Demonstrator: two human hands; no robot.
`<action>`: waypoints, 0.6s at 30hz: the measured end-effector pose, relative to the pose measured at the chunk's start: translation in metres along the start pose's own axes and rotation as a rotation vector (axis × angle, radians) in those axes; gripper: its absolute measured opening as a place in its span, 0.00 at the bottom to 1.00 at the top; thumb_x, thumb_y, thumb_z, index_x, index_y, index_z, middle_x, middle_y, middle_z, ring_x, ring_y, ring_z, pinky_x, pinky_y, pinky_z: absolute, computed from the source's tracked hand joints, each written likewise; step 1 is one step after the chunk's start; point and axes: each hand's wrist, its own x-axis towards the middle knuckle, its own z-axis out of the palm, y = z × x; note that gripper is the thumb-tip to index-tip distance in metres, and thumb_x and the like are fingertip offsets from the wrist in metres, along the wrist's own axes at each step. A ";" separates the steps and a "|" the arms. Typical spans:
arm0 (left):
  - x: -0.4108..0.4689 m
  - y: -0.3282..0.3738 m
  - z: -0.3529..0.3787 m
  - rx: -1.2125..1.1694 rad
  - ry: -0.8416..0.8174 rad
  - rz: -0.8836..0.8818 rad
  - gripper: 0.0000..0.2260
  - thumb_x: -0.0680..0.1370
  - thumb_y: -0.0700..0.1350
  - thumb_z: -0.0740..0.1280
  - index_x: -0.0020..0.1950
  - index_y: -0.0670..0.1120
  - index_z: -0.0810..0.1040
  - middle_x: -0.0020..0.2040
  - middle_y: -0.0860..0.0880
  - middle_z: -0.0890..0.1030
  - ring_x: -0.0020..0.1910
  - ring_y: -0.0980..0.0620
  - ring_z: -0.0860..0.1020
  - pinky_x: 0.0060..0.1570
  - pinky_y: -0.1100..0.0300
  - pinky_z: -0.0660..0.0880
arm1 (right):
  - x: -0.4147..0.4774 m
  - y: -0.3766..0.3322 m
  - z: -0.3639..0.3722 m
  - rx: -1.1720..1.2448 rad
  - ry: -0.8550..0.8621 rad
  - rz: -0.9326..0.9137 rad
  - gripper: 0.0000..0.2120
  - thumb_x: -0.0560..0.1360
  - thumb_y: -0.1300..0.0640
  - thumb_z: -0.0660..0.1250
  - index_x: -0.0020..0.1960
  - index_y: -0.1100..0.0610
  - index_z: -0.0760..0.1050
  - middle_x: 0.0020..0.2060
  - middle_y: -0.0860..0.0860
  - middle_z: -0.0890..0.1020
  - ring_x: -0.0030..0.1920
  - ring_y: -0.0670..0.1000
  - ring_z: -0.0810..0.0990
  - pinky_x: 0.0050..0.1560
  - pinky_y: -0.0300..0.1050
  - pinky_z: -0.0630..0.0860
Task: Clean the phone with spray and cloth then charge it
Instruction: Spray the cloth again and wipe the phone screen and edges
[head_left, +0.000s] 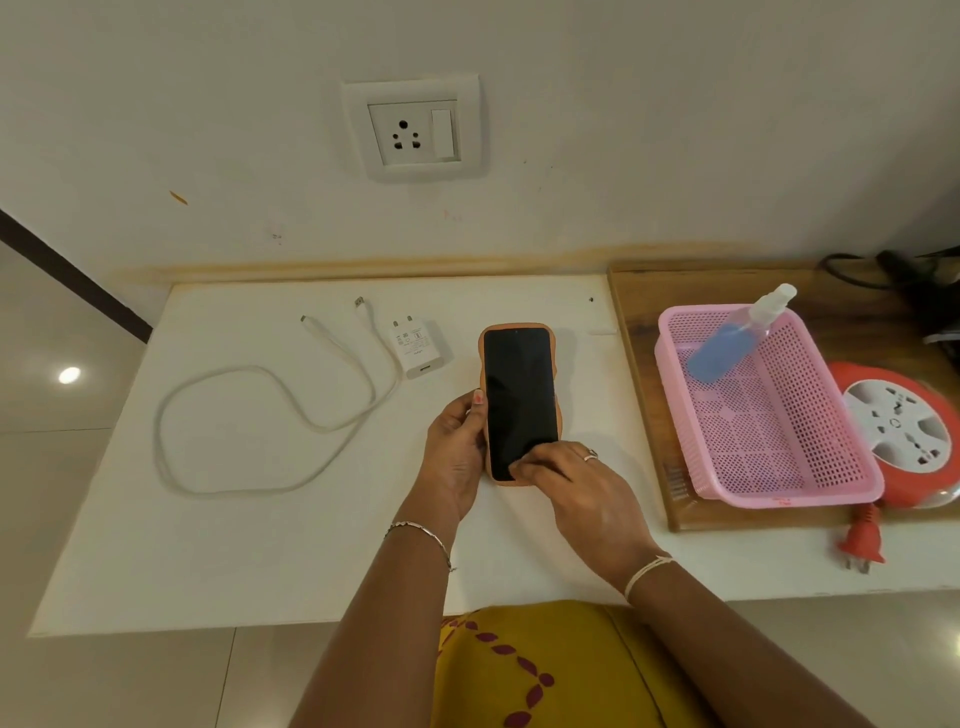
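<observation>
A phone (518, 395) with a dark screen and an orange case lies on the white table (260, 545). My left hand (457, 452) grips its left edge, thumb near the screen. My right hand (582, 493) rests on the phone's lower end, fingertips on the screen. A spray bottle (732, 340) with blue liquid leans in the pink basket (810, 467) at the right. A white charger adapter (415, 345) and a white cable (249, 415) lie loose on the table's left side. A wall socket (415, 130) with a switch is above. No cloth is visible.
The basket stands on a wooden board (639, 389) at the right. Beside it lies a red and white extension reel (904, 431) with its red plug (860, 540) hanging near the table's front edge. Dark cables (883, 275) lie at the far right.
</observation>
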 end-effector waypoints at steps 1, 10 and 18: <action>0.000 0.000 0.000 -0.002 -0.009 0.004 0.10 0.80 0.49 0.62 0.52 0.49 0.82 0.53 0.46 0.84 0.52 0.48 0.83 0.42 0.60 0.80 | 0.004 0.000 -0.001 -0.008 0.008 0.027 0.20 0.67 0.69 0.73 0.55 0.55 0.80 0.52 0.50 0.80 0.51 0.51 0.78 0.45 0.41 0.77; 0.002 -0.002 -0.002 -0.031 -0.047 0.036 0.10 0.80 0.47 0.62 0.53 0.47 0.83 0.52 0.47 0.85 0.50 0.51 0.84 0.43 0.62 0.79 | 0.078 0.003 -0.021 -0.028 0.108 0.230 0.15 0.69 0.67 0.71 0.55 0.58 0.79 0.51 0.54 0.80 0.51 0.56 0.78 0.46 0.47 0.78; 0.004 -0.006 -0.002 0.009 -0.011 0.043 0.09 0.79 0.48 0.64 0.49 0.51 0.84 0.51 0.48 0.86 0.51 0.51 0.84 0.43 0.62 0.79 | 0.114 0.013 -0.033 0.082 0.312 0.520 0.12 0.78 0.63 0.63 0.59 0.55 0.79 0.54 0.53 0.79 0.54 0.52 0.75 0.56 0.41 0.72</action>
